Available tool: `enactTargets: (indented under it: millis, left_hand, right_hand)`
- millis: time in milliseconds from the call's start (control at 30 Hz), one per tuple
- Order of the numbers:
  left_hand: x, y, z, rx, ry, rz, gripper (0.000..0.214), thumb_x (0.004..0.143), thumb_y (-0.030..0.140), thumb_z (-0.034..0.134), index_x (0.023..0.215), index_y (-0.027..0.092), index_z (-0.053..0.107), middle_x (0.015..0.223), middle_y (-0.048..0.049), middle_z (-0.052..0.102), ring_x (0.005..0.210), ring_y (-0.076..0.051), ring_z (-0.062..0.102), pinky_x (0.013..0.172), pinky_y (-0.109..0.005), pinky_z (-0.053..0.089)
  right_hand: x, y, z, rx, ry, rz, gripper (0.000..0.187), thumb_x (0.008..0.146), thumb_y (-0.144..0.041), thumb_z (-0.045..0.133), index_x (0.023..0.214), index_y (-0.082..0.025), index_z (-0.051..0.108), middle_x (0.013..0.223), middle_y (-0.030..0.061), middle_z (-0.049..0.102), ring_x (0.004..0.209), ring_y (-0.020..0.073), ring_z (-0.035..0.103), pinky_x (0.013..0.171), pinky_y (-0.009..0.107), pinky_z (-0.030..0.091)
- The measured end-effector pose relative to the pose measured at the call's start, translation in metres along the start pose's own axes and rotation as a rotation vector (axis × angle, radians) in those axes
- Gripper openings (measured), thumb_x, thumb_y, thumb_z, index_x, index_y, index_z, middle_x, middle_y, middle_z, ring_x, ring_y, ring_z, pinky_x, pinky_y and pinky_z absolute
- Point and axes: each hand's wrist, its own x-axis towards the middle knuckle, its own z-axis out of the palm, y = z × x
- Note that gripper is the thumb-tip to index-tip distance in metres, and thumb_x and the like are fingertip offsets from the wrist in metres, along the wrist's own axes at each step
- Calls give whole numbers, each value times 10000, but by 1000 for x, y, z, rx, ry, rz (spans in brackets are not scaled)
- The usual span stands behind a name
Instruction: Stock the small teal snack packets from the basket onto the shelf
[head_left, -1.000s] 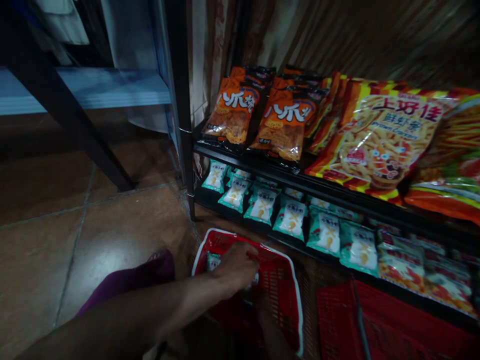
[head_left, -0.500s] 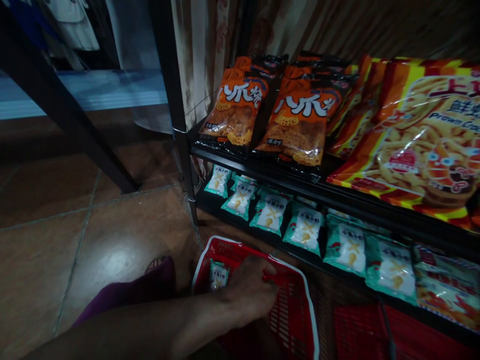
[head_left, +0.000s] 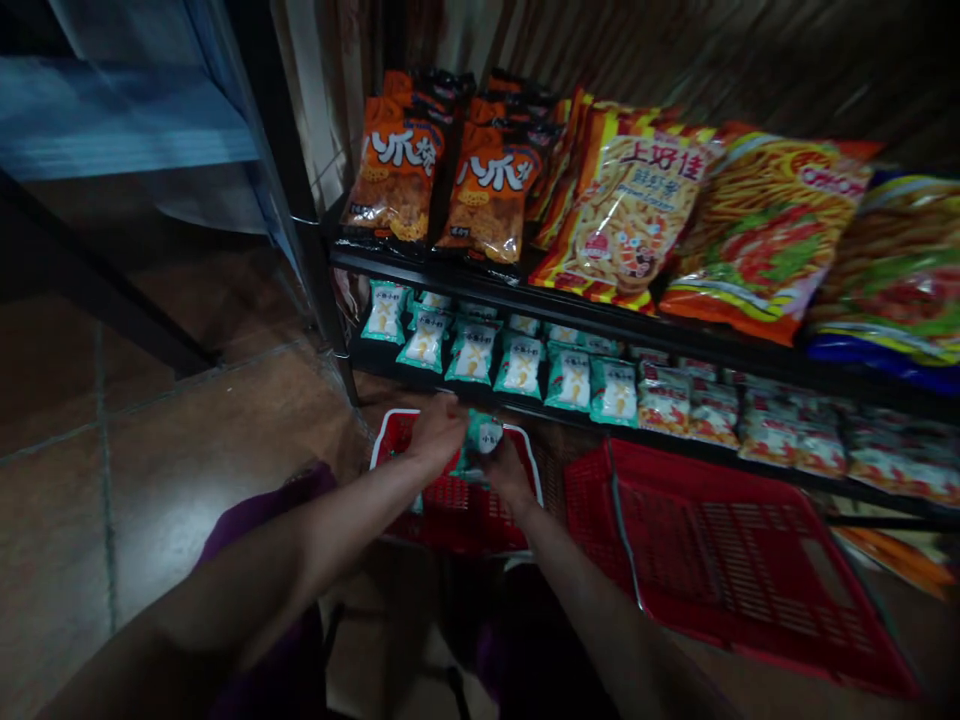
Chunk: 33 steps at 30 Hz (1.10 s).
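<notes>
A small green-and-white snack bag is over the red basket, with my right hand closed on its lower right side. My left hand is over the basket's left half, just left of that bag. Its fingers look closed round the red basket handle, though the grip is blurred and partly hidden. The red shopping basket has a pale rim and sits on the floor below the shelf. My forearms cover much of its inside.
Green-and-white bags line the low shelf, with red-and-white packets farther right. Larger orange bags and prawn cracker bags fill the shelf above. Another red basket lies at right. A black shelf post stands at left.
My right hand has come into view, holding a green-and-white bag over the basket. My left hand stays at the basket. The view has shifted right and shows more of the shelves.
</notes>
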Motion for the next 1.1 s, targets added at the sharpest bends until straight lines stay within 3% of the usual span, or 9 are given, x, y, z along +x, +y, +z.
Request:
enactTargets:
  millis: [67, 200, 267, 433, 567, 667, 800, 967, 1100]
  left_hand:
    - [-9, -4, -5, -62, 7, -7, 326, 717, 269, 653, 1026, 181, 602, 1174, -111, 622, 1129, -245, 541, 981, -366, 388]
    - [-22, -10, -4, -283, -186, 17, 418, 688, 374, 719, 1045, 193, 601, 1146, -97, 647, 1079, -230, 584, 968, -357, 409]
    - [-22, -12, 0, -399, -222, -8, 410, 684, 379, 725, 1034, 199, 610, 1083, -79, 677, 1015, -213, 618, 938, -352, 436]
    - [0, -7, 13, -614, -73, -172, 307, 643, 339, 751, 888, 186, 648, 904, -56, 712, 859, -204, 658, 830, -355, 500]
    - [19, 7, 17, -704, -56, -223, 304, 633, 321, 757, 881, 187, 645, 848, -40, 709, 746, -174, 656, 713, -310, 525]
    - [28, 14, 18, -706, -21, -214, 289, 644, 326, 753, 865, 185, 630, 832, -28, 701, 712, -152, 645, 675, -278, 524]
    - [35, 18, 20, -643, 0, -206, 324, 648, 384, 756, 870, 198, 610, 856, -15, 689, 725, -144, 642, 672, -277, 517]
    - [37, 23, 22, -670, -6, -195, 381, 627, 425, 771, 880, 189, 610, 873, -33, 701, 753, -167, 660, 692, -300, 533]
    - [40, 25, 19, -700, 8, -174, 360, 627, 412, 777, 846, 180, 608, 813, -34, 708, 749, -185, 673, 727, -329, 544]
  right_hand:
    - [-5, -13, -14, -23, 4, -9, 559, 709, -321, 666, 1239, -244, 508, 1047, 54, 680, 923, 229, 642, 780, 353, 501]
    - [-21, -39, -27, -109, 68, -128, 709, 689, -318, 640, 1356, -260, 406, 1184, 86, 627, 1054, 267, 599, 882, 401, 462]
    - [-27, -47, -25, -160, 97, -183, 751, 678, -303, 644, 1382, -249, 386, 1242, 117, 586, 1132, 298, 553, 939, 439, 428]
    - [-19, -52, -21, -54, 31, -239, 858, 669, -402, 680, 1428, -232, 317, 1327, 134, 514, 1202, 305, 501, 979, 473, 411]
    - [-4, -49, -27, 196, -1, -44, 966, 653, -472, 712, 1453, -210, 238, 1322, 145, 533, 1184, 271, 533, 972, 437, 436]
    - [-1, -48, -31, 339, -82, 86, 888, 627, -445, 748, 1392, -221, 358, 1308, 126, 555, 1154, 256, 556, 948, 423, 457]
    - [-3, -50, -34, 641, -234, 161, 584, 619, -413, 762, 1146, -224, 593, 1111, 64, 669, 953, 198, 638, 819, 350, 517]
    - [-3, -53, -33, 759, -193, 262, 498, 521, -371, 824, 960, -195, 668, 808, 11, 691, 636, 111, 588, 587, 245, 479]
    - [-2, -56, -34, 729, -212, 291, 470, 510, -358, 826, 922, -193, 671, 705, -25, 657, 506, 64, 489, 499, 207, 406]
